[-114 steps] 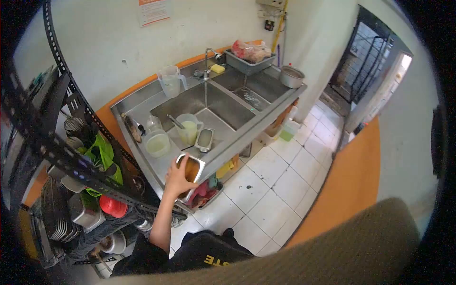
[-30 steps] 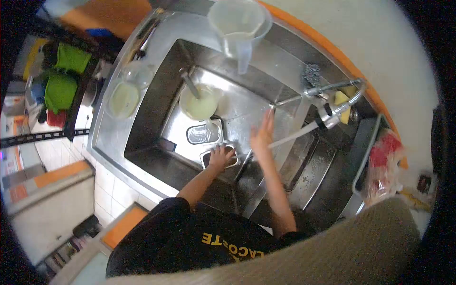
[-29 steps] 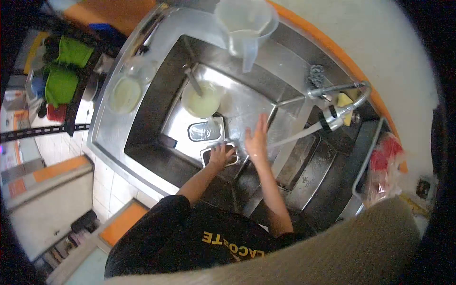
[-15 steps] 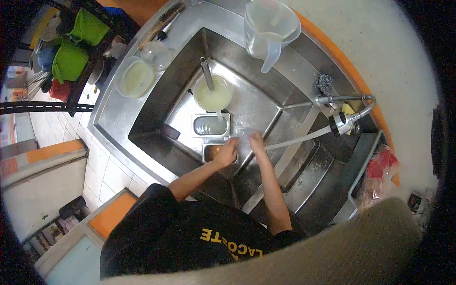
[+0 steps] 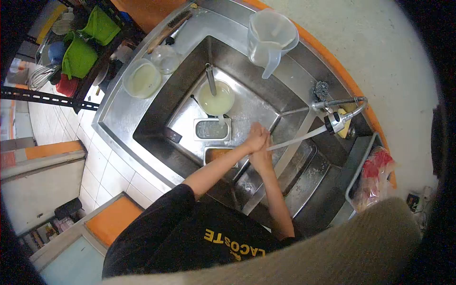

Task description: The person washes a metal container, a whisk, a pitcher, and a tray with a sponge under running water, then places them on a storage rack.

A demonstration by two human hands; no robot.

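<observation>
My left hand (image 5: pixel 255 141) lies across my right hand (image 5: pixel 260 156), closed around it over the sink. A stream of water (image 5: pixel 297 140) from the tap (image 5: pixel 335 122) reaches my hands from the right. The fingers of my right hand are mostly covered or blurred. Just left of my hands sits a small metal pan (image 5: pixel 212 129) with cloudy liquid in it. A second metal pan (image 5: pixel 208 153), orange-brown inside, is partly hidden under my left forearm. Behind them stands a round tub (image 5: pixel 230 105) of pale yellowish liquid with a metal handle (image 5: pixel 211 78) sticking out.
Around the sink (image 5: pixel 159 102) stand a clear measuring jug (image 5: pixel 271 40), a steel scourer (image 5: pixel 321 89), a tub (image 5: pixel 142 80), a clear round container (image 5: pixel 166 59) and a brush (image 5: pixel 171 31). A grey bin (image 5: pixel 365 159) with a red-and-clear bag (image 5: pixel 376 172) is at the right.
My hands were apart beside the pans; now they are together, with the left hand moved right onto the right hand. The view has shifted slightly.
</observation>
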